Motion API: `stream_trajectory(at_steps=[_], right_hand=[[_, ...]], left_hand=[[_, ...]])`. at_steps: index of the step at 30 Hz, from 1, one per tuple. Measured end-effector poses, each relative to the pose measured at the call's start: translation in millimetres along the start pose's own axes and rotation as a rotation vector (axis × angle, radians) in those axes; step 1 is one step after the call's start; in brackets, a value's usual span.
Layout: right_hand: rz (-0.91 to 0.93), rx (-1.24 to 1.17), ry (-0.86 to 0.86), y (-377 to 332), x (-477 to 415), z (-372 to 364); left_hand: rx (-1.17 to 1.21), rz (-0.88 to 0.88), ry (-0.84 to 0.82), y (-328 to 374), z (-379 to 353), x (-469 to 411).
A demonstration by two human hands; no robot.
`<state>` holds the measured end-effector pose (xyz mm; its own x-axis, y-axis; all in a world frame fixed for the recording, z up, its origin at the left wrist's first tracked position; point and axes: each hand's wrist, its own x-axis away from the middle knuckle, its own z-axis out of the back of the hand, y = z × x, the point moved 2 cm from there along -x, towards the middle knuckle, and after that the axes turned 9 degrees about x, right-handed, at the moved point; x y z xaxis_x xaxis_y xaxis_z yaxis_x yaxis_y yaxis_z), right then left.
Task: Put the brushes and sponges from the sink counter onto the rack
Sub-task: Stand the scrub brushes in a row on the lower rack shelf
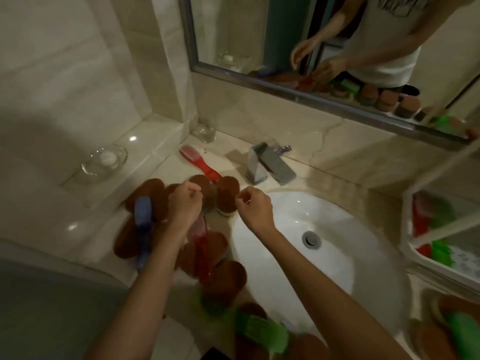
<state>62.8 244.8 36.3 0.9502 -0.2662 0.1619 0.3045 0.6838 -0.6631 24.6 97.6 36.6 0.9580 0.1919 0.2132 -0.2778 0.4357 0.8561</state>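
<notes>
Brown sponges [149,197], blue brush [142,216] and red brushes [200,162] heaped on desk [85,222] left of sink [337,229]. Left grip [183,203] loosely curled, right grip [253,207] pinched; contents unclear.

Both hands hover loosely curled above brown sponges [228,196] left of the white sink [311,245]: left hand [183,203], right hand [253,210]. A red brush [200,162] lies near the faucet [267,165]. The rack [441,229] on the right holds red and green items.
</notes>
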Motion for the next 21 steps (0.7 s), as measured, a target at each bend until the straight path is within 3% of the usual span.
stream_trajectory(at_steps=[13, 21], right_hand=[[-0.005, 0.479, -0.202, -42.8, -162.9, -91.7], [-0.114, 0.494, -0.250, -36.4, -181.6, -108.1]], left_hand=[[-0.142, 0.071, -0.100, -31.2, 11.4, -127.3], [-0.072, 0.105, -0.132, -50.2, 12.1, -145.7]])
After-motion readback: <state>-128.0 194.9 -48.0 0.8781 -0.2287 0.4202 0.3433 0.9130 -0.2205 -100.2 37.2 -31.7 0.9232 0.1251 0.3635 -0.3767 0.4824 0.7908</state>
